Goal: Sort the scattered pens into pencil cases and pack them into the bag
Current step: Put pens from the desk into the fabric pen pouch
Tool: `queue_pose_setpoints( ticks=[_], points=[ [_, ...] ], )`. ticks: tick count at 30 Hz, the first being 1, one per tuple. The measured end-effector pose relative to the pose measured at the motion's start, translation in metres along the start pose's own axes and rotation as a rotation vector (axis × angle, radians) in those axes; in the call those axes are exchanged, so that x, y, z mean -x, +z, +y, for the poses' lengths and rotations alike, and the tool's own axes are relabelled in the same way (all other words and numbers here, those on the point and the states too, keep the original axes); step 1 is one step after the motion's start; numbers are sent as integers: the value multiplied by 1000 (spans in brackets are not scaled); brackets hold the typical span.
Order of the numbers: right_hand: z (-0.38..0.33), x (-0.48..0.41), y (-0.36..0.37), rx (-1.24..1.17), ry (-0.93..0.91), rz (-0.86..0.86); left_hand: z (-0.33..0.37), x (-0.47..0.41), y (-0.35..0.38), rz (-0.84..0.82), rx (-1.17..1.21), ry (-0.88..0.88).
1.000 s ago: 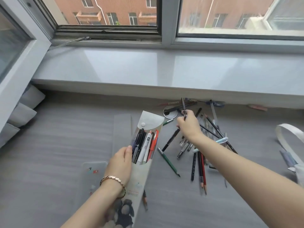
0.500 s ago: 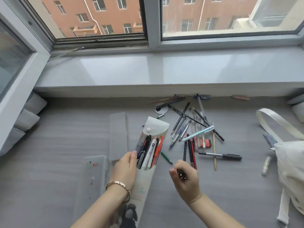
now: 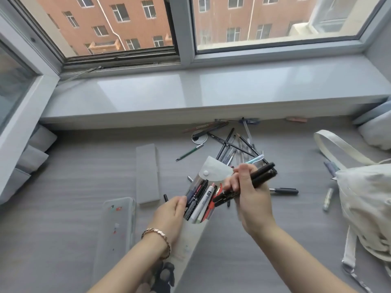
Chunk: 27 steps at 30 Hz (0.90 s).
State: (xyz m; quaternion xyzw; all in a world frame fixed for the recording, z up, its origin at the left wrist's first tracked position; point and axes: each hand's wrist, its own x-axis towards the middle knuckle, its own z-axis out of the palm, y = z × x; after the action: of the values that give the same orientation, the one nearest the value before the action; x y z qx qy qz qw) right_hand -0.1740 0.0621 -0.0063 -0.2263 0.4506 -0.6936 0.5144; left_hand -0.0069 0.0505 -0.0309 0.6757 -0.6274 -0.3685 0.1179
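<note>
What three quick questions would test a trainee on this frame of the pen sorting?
1. True or false: the right hand holds several black pens.
2. Where does the bag lie relative to the loose pens? A) left of them B) right of them C) on top of them
3. Fill in: the left hand grips the open ____, which has pens in it.
Key: 1 true; 2 B; 3 pouch.
</note>
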Motion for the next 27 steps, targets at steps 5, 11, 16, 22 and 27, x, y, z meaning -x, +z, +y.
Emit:
queue_pose_setpoints(
  ticks=[5,11,16,22,27],
  points=[
    [5,5,5,108,77,-33,9,9,11,-53,63,93],
    [-2,3,-8,326,-102,-47,16,13,20,-97,72,94],
    [-2,1,-28,663,-214,-188,23,16,19,-124,146,100],
    [3,9,-51,1147,-451,-297,25,21,23,-102,135,141],
    [0,13,-66,1594,-486,-458,26,22,28,-90,121,132]
  ],
)
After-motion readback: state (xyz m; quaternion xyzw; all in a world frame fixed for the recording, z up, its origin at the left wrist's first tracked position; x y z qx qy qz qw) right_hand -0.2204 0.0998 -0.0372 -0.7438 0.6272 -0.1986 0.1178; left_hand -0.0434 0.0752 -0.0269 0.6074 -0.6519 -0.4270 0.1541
